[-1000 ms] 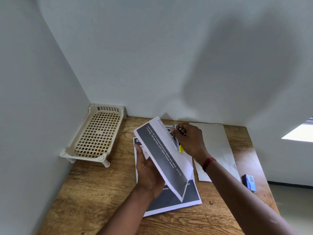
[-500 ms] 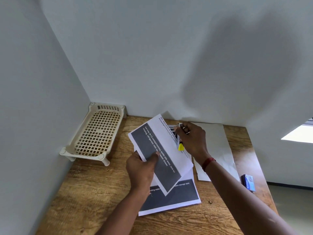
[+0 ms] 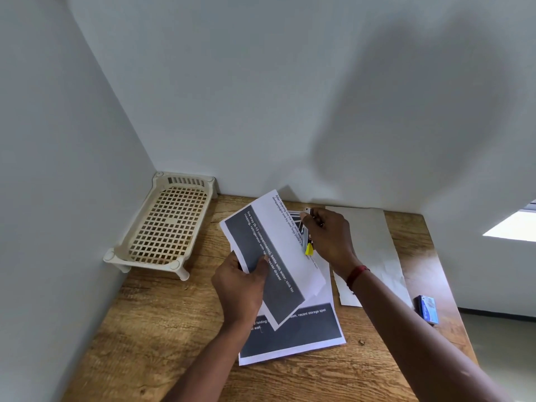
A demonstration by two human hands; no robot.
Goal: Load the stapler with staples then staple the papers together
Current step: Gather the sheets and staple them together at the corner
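My left hand grips a printed sheet with a dark band and white text, lifted and tilted above the desk. My right hand holds a small stapler with a yellow part at the sheet's right edge, near its top corner. Most of the stapler is hidden by my fingers and the paper. Another printed sheet lies flat on the desk under the lifted one. A small blue staple box lies near the desk's right edge.
A cream plastic lattice tray stands in the back left corner against the walls. A blank white sheet lies at the back right of the wooden desk. Walls close in at the left and back.
My left hand shifted its grip higher on the sheet and swung the sheet leftward and flatter. My right hand with the stapler stayed at the sheet's right edge.
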